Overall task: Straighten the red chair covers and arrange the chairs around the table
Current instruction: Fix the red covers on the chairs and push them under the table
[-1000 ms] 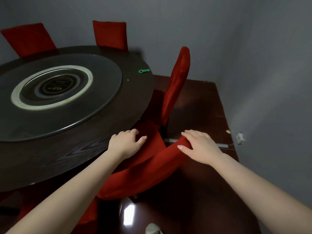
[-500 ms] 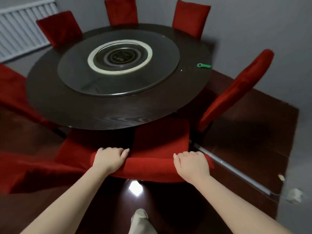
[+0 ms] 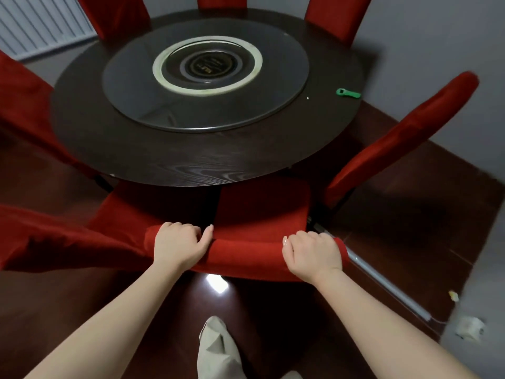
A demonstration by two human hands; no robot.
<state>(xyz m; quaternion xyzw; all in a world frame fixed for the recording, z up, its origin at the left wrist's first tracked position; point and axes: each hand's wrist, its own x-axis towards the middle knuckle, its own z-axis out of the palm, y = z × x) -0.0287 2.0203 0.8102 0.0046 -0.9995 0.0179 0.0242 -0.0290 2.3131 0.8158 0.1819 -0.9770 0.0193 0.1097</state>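
The left grip (image 3: 179, 246) and the right grip (image 3: 313, 254) each close their fingers over the top edge of the red chair cover (image 3: 246, 251), which spans the gap between them. Just beyond both grips, the chair's seat (image 3: 262, 206) sits partly under the rim of the round bench (image 3: 191, 165). Another red chair (image 3: 404, 132) stands beyond and right of the right grip.

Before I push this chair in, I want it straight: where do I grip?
The backrest top, from behind, left hand and right hand near its ends: it is a rounded bar lying crosswise toward you, seat partly under the table.
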